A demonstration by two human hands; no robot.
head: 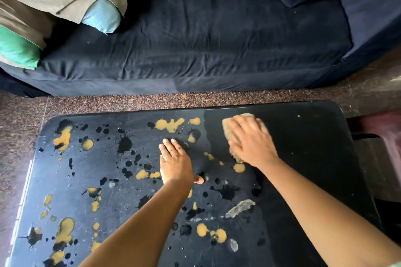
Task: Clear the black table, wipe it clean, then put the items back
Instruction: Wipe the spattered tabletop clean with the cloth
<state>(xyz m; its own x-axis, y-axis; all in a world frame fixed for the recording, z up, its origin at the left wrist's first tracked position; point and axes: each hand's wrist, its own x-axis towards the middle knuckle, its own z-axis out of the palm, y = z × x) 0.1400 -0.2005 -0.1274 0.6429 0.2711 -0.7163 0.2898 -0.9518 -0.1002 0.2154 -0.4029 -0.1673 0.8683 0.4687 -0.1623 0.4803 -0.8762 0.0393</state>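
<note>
tan cloth (227,129), one, near the far edge of the worktop (303,147). right hand (251,141) presses it flat; left hand (175,162) lies spread.

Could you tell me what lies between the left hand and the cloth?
Head view: only yellow stains on the bare table between left hand and cloth.

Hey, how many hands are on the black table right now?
2. The left hand lies flat near the middle of the table; the right hand presses a tan cloth toward the far right side. None seems hidden.
</note>
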